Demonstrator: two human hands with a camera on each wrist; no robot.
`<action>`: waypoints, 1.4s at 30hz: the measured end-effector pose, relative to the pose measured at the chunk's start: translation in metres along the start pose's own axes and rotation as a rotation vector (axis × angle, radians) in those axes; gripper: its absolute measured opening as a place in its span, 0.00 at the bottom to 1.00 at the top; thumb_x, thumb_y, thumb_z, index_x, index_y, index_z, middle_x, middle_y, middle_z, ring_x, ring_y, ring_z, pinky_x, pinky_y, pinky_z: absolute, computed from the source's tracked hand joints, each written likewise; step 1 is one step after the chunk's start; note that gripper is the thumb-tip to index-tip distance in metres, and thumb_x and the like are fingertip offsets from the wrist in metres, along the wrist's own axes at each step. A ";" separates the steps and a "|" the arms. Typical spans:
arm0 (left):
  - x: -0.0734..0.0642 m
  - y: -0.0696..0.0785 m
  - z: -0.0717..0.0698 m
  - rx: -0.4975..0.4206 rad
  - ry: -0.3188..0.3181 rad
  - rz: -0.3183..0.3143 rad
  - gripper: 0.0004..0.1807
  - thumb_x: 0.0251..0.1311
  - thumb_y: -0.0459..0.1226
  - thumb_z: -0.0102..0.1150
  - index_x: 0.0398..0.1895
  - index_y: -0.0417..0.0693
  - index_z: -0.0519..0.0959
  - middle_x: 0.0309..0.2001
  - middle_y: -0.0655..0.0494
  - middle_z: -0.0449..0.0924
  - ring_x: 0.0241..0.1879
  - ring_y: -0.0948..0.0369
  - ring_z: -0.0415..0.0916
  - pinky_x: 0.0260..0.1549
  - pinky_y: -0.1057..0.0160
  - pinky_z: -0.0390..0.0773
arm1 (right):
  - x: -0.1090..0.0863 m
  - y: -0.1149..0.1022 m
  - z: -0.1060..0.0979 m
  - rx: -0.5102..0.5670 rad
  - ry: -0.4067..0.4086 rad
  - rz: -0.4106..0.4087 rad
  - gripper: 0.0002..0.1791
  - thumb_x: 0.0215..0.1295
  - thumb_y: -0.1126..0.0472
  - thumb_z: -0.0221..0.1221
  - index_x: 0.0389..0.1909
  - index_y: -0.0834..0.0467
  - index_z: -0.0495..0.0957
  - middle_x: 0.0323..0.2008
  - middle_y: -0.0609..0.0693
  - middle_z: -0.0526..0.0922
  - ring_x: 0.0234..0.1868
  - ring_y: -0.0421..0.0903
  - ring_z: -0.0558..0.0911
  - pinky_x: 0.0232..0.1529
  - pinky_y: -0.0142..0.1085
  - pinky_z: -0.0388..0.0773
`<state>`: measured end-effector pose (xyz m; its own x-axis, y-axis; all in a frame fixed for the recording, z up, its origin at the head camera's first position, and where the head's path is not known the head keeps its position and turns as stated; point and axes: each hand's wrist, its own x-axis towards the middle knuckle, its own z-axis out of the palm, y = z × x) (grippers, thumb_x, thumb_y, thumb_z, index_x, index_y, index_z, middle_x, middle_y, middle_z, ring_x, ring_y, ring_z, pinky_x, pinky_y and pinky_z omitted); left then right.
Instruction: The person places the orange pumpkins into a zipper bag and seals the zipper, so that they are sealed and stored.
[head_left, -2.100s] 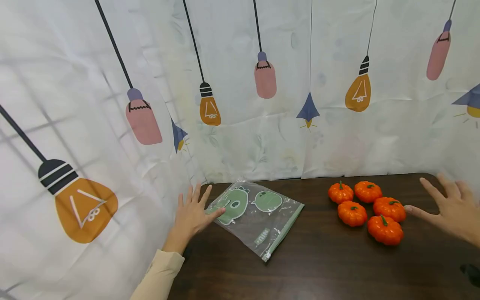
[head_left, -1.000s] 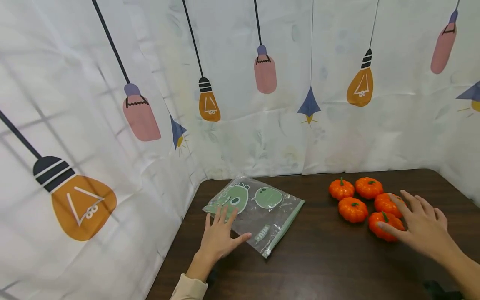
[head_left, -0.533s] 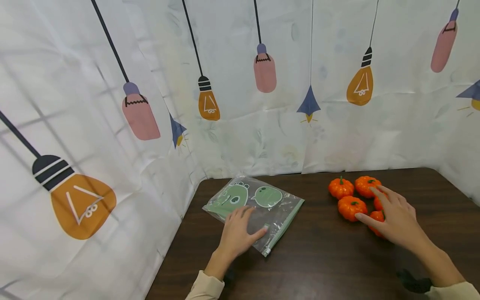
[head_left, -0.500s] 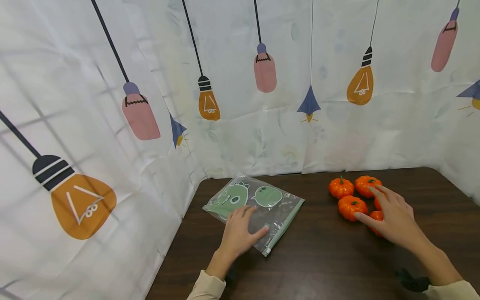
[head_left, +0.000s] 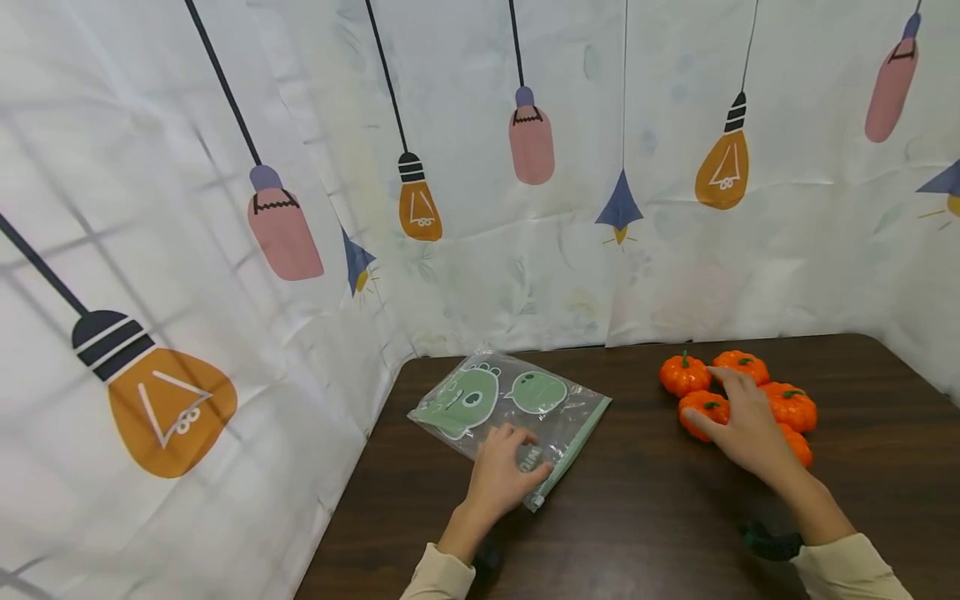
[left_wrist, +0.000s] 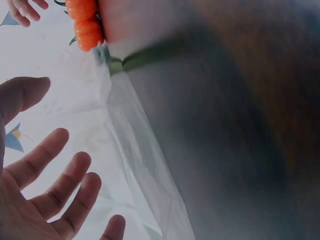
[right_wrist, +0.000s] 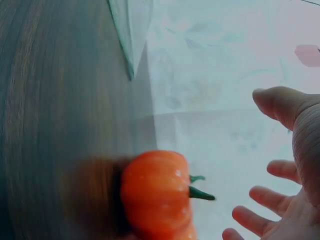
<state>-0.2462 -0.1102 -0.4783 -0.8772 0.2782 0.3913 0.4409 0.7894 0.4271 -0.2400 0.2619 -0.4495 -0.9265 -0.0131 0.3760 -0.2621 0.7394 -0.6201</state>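
A clear zip bag (head_left: 577, 408) with green cartoon prints and a green zip edge lies flat on the dark wooden table. Over its near corner is my left hand (head_left: 501, 471), fingers bent loosely and thumb spread, holding nothing; the left wrist view shows the bag (left_wrist: 142, 150) a little apart from the fingers. Several small orange pumpkins (head_left: 684, 376) with green stems cluster at the right. My right hand (head_left: 746, 425) hovers over them, thumb and fingers spread around the front-left pumpkin (head_left: 703, 412). In the right wrist view a pumpkin (right_wrist: 157, 195) sits beside the parted fingers.
The dark table (head_left: 630, 517) reaches a white curtain (head_left: 480, 275) printed with bulbs and lamps, at its back and left. A dark strap-like piece (head_left: 771, 542) shows under the right wrist.
My left hand has moved right and toward me, across the bag to its near corner. My right hand has come in from the right over the pumpkins. The bag and pumpkins stay put.
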 end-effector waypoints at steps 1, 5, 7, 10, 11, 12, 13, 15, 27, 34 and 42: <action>0.000 0.001 0.002 0.007 -0.013 -0.006 0.19 0.50 0.51 0.75 0.42 0.55 0.84 0.42 0.56 0.81 0.45 0.57 0.73 0.42 0.54 0.70 | 0.001 0.000 0.002 -0.002 -0.009 0.016 0.45 0.68 0.45 0.64 0.74 0.67 0.58 0.70 0.75 0.57 0.67 0.79 0.57 0.55 0.75 0.60; -0.001 0.003 0.006 0.034 -0.060 -0.033 0.19 0.46 0.53 0.77 0.38 0.58 0.81 0.41 0.57 0.78 0.45 0.58 0.71 0.42 0.56 0.65 | 0.004 0.002 0.008 -0.021 -0.025 0.058 0.46 0.68 0.43 0.63 0.74 0.68 0.57 0.70 0.76 0.57 0.66 0.79 0.58 0.54 0.76 0.62; -0.001 0.004 0.008 0.046 -0.075 -0.048 0.20 0.44 0.53 0.78 0.35 0.59 0.80 0.41 0.59 0.76 0.45 0.58 0.70 0.43 0.55 0.63 | 0.006 0.005 0.011 -0.035 -0.021 0.065 0.47 0.68 0.43 0.63 0.73 0.70 0.57 0.70 0.77 0.57 0.65 0.80 0.58 0.54 0.76 0.63; -0.002 0.003 0.010 0.062 -0.098 -0.065 0.22 0.42 0.54 0.80 0.34 0.60 0.78 0.41 0.61 0.73 0.45 0.59 0.68 0.45 0.53 0.62 | 0.007 0.009 0.016 -0.046 -0.017 0.072 0.47 0.67 0.45 0.64 0.73 0.72 0.57 0.69 0.78 0.57 0.64 0.80 0.59 0.54 0.76 0.62; -0.002 0.003 0.010 0.072 -0.104 -0.069 0.22 0.41 0.54 0.81 0.34 0.60 0.78 0.41 0.61 0.73 0.45 0.59 0.68 0.45 0.53 0.61 | 0.008 0.011 0.017 -0.049 -0.019 0.075 0.46 0.67 0.45 0.64 0.72 0.72 0.57 0.69 0.79 0.57 0.63 0.81 0.59 0.54 0.75 0.62; -0.003 0.002 0.011 0.082 -0.108 -0.070 0.23 0.39 0.54 0.81 0.33 0.60 0.77 0.41 0.61 0.72 0.45 0.59 0.68 0.44 0.53 0.61 | 0.008 0.012 0.019 -0.052 -0.022 0.080 0.46 0.67 0.46 0.65 0.72 0.73 0.57 0.69 0.79 0.57 0.62 0.81 0.60 0.54 0.75 0.62; -0.003 0.002 0.012 0.093 -0.113 -0.071 0.24 0.38 0.54 0.82 0.33 0.61 0.77 0.40 0.61 0.72 0.44 0.59 0.67 0.43 0.54 0.60 | 0.009 0.013 0.020 -0.055 -0.026 0.086 0.46 0.67 0.47 0.65 0.72 0.73 0.57 0.69 0.79 0.57 0.62 0.81 0.60 0.54 0.75 0.62; -0.004 0.002 0.013 0.108 -0.122 -0.075 0.25 0.36 0.54 0.82 0.34 0.60 0.77 0.40 0.61 0.71 0.44 0.59 0.67 0.41 0.56 0.59 | 0.010 0.015 0.023 -0.064 -0.035 0.096 0.46 0.67 0.48 0.65 0.72 0.74 0.57 0.68 0.80 0.57 0.61 0.81 0.60 0.54 0.75 0.63; -0.005 0.002 0.010 0.112 -0.130 -0.076 0.23 0.35 0.49 0.82 0.29 0.56 0.76 0.32 0.62 0.72 0.37 0.58 0.71 0.34 0.56 0.70 | 0.015 0.020 0.033 -0.083 -0.065 0.143 0.48 0.64 0.50 0.67 0.72 0.76 0.55 0.67 0.82 0.55 0.60 0.82 0.58 0.54 0.75 0.63; -0.002 -0.004 0.007 0.097 -0.164 -0.069 0.16 0.41 0.47 0.77 0.26 0.56 0.76 0.26 0.66 0.69 0.29 0.66 0.65 0.29 0.65 0.66 | 0.015 0.021 0.039 -0.099 -0.055 0.132 0.47 0.62 0.54 0.68 0.71 0.76 0.56 0.65 0.82 0.58 0.59 0.82 0.59 0.55 0.75 0.63; 0.000 -0.005 0.003 0.105 -0.210 -0.035 0.08 0.43 0.41 0.72 0.15 0.59 0.81 0.17 0.71 0.74 0.21 0.70 0.68 0.23 0.69 0.68 | 0.013 0.021 0.042 -0.107 -0.116 0.118 0.47 0.61 0.52 0.69 0.70 0.74 0.57 0.63 0.80 0.61 0.60 0.79 0.63 0.55 0.73 0.65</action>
<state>-0.2492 -0.1123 -0.4830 -0.9167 0.3486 0.1953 0.3969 0.8503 0.3456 -0.2691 0.2486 -0.4868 -0.9757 0.0044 0.2191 -0.1258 0.8076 -0.5762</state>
